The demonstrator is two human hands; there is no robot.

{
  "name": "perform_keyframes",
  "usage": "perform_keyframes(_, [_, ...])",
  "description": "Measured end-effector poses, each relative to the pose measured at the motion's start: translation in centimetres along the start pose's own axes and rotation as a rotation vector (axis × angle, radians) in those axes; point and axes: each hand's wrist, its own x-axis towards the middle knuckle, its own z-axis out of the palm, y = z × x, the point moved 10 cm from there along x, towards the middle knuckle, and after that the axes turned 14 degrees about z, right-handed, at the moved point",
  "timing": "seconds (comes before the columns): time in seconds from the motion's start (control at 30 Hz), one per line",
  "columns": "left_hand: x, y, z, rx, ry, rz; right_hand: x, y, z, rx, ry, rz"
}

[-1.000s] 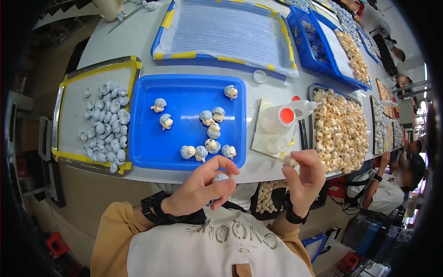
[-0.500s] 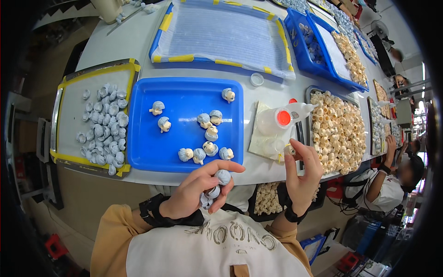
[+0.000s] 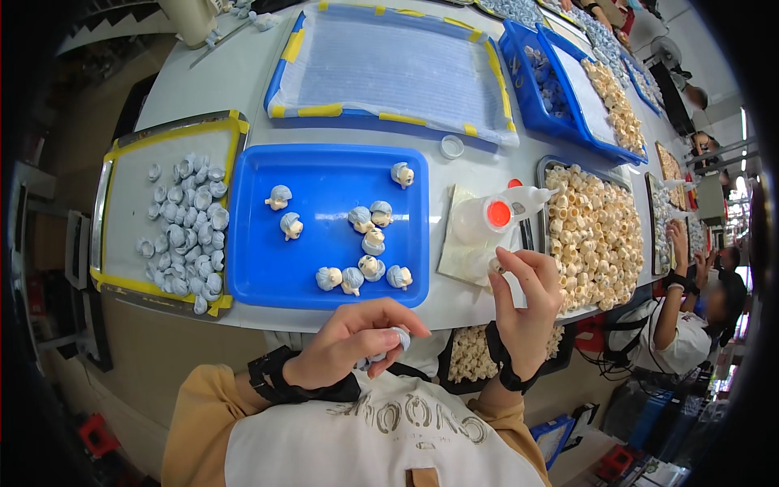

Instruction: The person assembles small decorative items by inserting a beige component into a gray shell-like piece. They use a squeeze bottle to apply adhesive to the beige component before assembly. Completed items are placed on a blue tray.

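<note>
My left hand point(image 3: 350, 341) is curled around a few pale blue hair pieces point(image 3: 399, 338), mostly hidden by the palm, in front of a blue tray point(image 3: 324, 178). Between the thumb and forefinger of my right hand point(image 3: 529, 296) a small cream doll head point(image 3: 496, 265) is pinched, partly covered by the fingertips. It is right beside a small translucent cup point(image 3: 469, 265) on a pale pad. Several cream doll heads with blue hair point(image 3: 373, 241) lie scattered in the blue tray.
Loose blue hair pieces fill a yellow-taped frame point(image 3: 104, 219) at left. A white bottle with a red cap point(image 3: 480, 217) stands behind the cup. Cream heads crowd a metal tray point(image 3: 542, 174) at right. A paper-lined tray point(image 3: 389, 73) lies beyond; a co-worker point(image 3: 661, 333) sits far right.
My right hand has shifted slightly left with the doll head, closer to the cup. My left fingers have closed further over the hair pieces, so less of them shows.
</note>
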Motion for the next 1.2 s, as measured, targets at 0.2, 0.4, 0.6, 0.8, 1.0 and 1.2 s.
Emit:
perform_keyframes(0.2, [-0.1, -0.3, 0.4, 0.129, -0.027, -0.075, 0.1, 0.2, 0.0, 0.02, 0.036, -0.013])
perform_keyframes(0.4, [-0.1, -0.9, -0.1, 0.021, 0.041, -0.114, 0.0, 0.1, -0.1, -0.004, 0.022, -0.017])
perform_keyframes(0.6, [0.3, -0.3, 0.2, 0.103, 0.044, -0.072, -0.4, 0.8, -0.7, -0.01, 0.043, 0.007])
perform_keyframes(0.8, [0.1, 0.4, -0.6, 0.203, 0.045, -0.025, -0.6, 1.1, -1.3, 0.059, 0.08, 0.051])
perform_keyframes(1.0, [0.1, 0.9, -0.9, 0.15, 0.165, 0.01, -1.9, -2.7, -0.9, 0.562, -0.106, -0.063])
perform_keyframes(1.2, [-0.1, 0.4, -0.9, 0.08, 0.131, -0.007, -2.9, -5.4, 1.1, 0.636, -0.277, -0.136])
